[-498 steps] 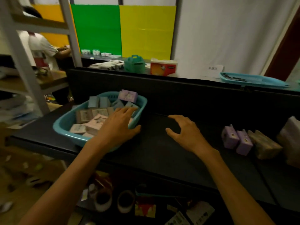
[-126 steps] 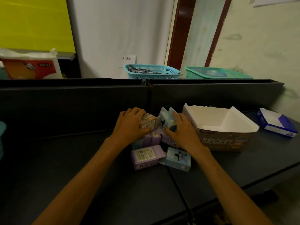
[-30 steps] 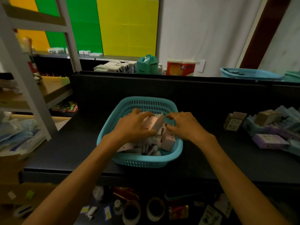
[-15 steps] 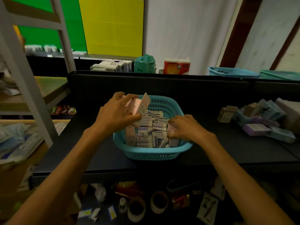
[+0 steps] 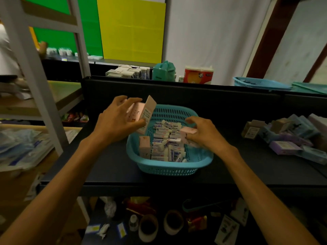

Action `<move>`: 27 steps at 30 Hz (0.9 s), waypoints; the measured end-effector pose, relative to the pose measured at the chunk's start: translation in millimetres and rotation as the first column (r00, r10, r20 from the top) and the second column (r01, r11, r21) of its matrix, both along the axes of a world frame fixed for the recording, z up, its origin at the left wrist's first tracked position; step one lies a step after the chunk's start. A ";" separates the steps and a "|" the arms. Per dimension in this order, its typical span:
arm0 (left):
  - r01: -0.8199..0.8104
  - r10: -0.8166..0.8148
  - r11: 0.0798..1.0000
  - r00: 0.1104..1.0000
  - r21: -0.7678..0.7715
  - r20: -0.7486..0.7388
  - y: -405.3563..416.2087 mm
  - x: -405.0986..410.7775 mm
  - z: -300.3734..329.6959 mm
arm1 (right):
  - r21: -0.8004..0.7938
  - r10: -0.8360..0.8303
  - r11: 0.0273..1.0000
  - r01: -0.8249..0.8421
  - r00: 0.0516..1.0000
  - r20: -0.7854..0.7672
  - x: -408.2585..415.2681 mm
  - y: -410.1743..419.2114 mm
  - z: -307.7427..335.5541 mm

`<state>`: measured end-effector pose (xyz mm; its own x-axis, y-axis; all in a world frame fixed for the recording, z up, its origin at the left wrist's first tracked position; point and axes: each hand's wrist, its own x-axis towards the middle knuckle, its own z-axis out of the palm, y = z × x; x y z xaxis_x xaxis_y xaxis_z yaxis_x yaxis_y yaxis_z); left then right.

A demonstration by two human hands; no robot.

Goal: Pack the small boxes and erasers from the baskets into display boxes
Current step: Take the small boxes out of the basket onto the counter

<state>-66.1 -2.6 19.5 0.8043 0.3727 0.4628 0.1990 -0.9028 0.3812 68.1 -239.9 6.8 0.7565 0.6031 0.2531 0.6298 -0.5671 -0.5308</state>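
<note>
Gripping a stack of pale pink small boxes (image 5: 141, 114), the left hand (image 5: 116, 123) is holding them tilted above the left rim of the basket (image 5: 169, 167). The right hand (image 5: 203, 134) is curling its fingers round another pink box (image 5: 187, 130) at the basket's right side.

Basket: turquoise, perforated plastic, sitting on the dark table (image 5: 109, 170) near its front edge. Inside, white erasers (image 5: 165, 138) in printed sleeves are lying jumbled; one more pink box (image 5: 144, 147) is standing at the left wall.

Table, right part: a heap of lilac, blue and brown small boxes (image 5: 286, 137), running off the frame edge.

Behind the table's dark back panel: a teal carton (image 5: 163, 70), an orange-and-white pack (image 5: 198, 75), rows of white boxes (image 5: 128, 72), a blue basket (image 5: 260, 84) with dark contents too small to identify.

Room: green and yellow panels (image 5: 131, 29) against a white wall; a grey metal rack (image 5: 30, 55) at left.

Below the table edge: tape rolls (image 5: 159, 225) and clutter, dim and hard to make out. Printing on the boxes is blurring beyond reading.
</note>
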 end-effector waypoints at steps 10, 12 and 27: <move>-0.052 0.052 0.999 0.999 0.005 -0.015 24.7 -24.1 -10.3 | 0.170 0.050 0.983 -0.071 0.991 0.125 -41.6 61.5 -4.4; -0.051 0.051 0.999 0.999 -0.009 -0.017 29.2 -28.2 -14.9 | 0.091 0.105 0.990 -0.107 0.994 0.020 -48.2 69.7 -13.4; 0.030 -0.032 0.995 0.999 -0.096 -0.019 39.7 -46.9 -34.1 | -0.354 0.222 0.903 -0.244 0.970 -0.104 -55.0 88.7 -25.8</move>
